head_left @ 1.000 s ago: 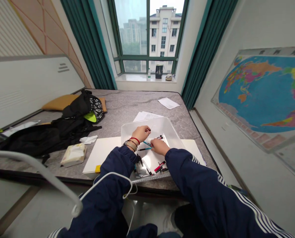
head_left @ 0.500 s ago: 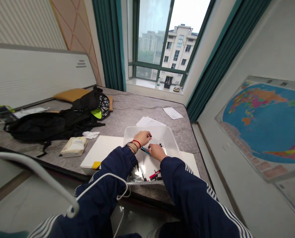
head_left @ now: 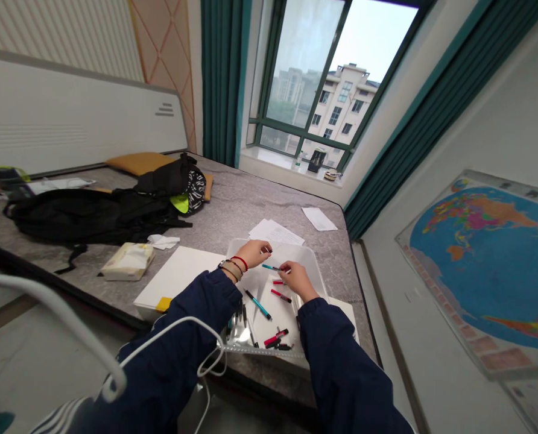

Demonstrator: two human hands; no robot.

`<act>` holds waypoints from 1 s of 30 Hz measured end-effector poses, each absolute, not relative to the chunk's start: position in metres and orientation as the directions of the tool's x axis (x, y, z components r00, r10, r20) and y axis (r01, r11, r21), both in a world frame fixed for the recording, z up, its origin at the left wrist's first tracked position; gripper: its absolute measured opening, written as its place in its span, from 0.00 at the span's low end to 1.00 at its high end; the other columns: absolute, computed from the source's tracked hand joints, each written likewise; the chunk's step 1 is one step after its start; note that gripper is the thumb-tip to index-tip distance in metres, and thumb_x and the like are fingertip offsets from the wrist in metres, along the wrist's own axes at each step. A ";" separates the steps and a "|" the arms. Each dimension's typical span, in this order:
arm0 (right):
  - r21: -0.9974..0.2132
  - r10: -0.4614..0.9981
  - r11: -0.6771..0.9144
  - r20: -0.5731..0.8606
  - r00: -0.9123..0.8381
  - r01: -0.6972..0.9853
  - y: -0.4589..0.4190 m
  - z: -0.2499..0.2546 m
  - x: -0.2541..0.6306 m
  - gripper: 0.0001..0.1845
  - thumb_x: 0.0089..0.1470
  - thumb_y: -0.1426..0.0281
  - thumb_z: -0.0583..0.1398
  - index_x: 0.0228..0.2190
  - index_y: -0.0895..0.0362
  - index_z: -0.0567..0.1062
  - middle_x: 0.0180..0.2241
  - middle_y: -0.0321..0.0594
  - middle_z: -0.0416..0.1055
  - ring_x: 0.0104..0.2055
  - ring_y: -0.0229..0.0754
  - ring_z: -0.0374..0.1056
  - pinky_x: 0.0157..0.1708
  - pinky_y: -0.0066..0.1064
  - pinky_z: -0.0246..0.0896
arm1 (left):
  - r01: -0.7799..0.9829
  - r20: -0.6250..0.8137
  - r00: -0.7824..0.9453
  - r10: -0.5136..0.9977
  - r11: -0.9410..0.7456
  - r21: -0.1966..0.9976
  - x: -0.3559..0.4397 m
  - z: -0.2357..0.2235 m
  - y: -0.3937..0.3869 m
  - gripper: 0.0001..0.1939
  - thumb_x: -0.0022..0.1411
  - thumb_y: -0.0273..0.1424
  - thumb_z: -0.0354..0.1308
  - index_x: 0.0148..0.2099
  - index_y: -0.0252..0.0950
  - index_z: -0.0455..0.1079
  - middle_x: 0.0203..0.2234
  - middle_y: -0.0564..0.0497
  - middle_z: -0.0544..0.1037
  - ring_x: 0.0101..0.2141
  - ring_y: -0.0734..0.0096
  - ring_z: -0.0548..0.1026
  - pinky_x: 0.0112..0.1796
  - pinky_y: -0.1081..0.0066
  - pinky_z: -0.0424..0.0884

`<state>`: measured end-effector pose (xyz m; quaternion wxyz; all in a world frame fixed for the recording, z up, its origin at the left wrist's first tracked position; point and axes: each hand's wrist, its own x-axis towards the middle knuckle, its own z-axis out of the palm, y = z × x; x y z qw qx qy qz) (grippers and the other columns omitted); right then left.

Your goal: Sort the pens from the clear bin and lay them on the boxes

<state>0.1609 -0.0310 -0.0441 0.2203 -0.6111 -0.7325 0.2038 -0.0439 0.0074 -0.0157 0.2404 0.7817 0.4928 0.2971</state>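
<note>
My right hand (head_left: 297, 281) pinches a teal pen (head_left: 269, 266) over the clear plastic bin (head_left: 313, 265), the pen pointing left. Opposite it, my left hand (head_left: 254, 253) has its fingers pinched together at the bin's far side, with a small dark tip showing at them; what it is I cannot make out. Below the hands another teal pen (head_left: 259, 305) lies slanted in the bin. A red pen (head_left: 281, 296) rests near my right hand, and more red and black pens (head_left: 277, 339) lie by the near wall. My left sleeve hides part of the bin's left side.
A white box (head_left: 178, 274) lies beside the bin, with a tissue pack (head_left: 128, 263) further left. A black backpack (head_left: 92, 217) sits on the bed. Papers (head_left: 275, 231) lie behind the bin. A white cable (head_left: 169, 325) crosses before my left sleeve.
My right hand has drawn a little to the right with the teal pen, which now shows more. The view has shifted, and more pens show inside the bin.
</note>
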 end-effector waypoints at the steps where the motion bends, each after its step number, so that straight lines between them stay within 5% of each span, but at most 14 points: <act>1: -0.621 0.988 0.154 0.113 -0.107 0.768 -0.029 -0.041 0.163 0.08 0.50 0.72 0.60 0.34 0.58 0.78 0.34 0.41 0.77 0.35 0.40 0.72 0.38 0.29 0.64 | 0.619 0.226 0.349 0.909 -0.405 0.673 -0.047 -0.016 0.009 0.10 0.58 0.33 0.58 0.41 0.38 0.77 0.33 0.49 0.82 0.34 0.67 0.77 0.39 0.71 0.71; 6: -0.953 0.970 0.055 0.121 0.209 0.298 -0.023 -0.032 0.169 0.18 0.50 0.60 0.60 0.37 0.60 0.76 0.32 0.43 0.75 0.30 0.40 0.71 0.24 0.28 0.65 | 0.613 0.218 0.359 0.907 -0.406 0.678 -0.053 -0.020 0.011 0.12 0.59 0.34 0.57 0.41 0.35 0.77 0.33 0.49 0.81 0.34 0.68 0.77 0.38 0.71 0.71; 10: -0.992 0.930 0.111 0.125 0.346 0.060 -0.021 -0.029 0.174 0.21 0.47 0.57 0.62 0.39 0.59 0.76 0.34 0.42 0.74 0.31 0.38 0.71 0.24 0.25 0.66 | 0.642 0.202 0.367 0.908 -0.405 0.651 -0.049 -0.024 0.011 0.11 0.58 0.32 0.58 0.42 0.36 0.77 0.33 0.49 0.81 0.34 0.69 0.77 0.38 0.73 0.70; 20: -0.925 0.823 0.280 0.369 0.432 0.256 -0.017 -0.027 0.181 0.24 0.54 0.57 0.57 0.44 0.63 0.77 0.30 0.42 0.73 0.30 0.39 0.69 0.23 0.28 0.68 | 0.649 0.156 0.424 0.892 -0.420 0.635 -0.046 -0.027 0.014 0.12 0.58 0.33 0.59 0.43 0.36 0.78 0.36 0.49 0.82 0.34 0.70 0.77 0.38 0.74 0.69; 30: -0.868 0.758 0.320 0.475 0.446 0.380 -0.019 -0.025 0.183 0.25 0.57 0.57 0.54 0.46 0.62 0.76 0.40 0.48 0.72 0.32 0.38 0.69 0.22 0.26 0.68 | 0.659 0.137 0.442 0.886 -0.425 0.620 -0.045 -0.029 0.017 0.13 0.58 0.33 0.59 0.44 0.36 0.79 0.36 0.48 0.82 0.36 0.69 0.77 0.38 0.74 0.69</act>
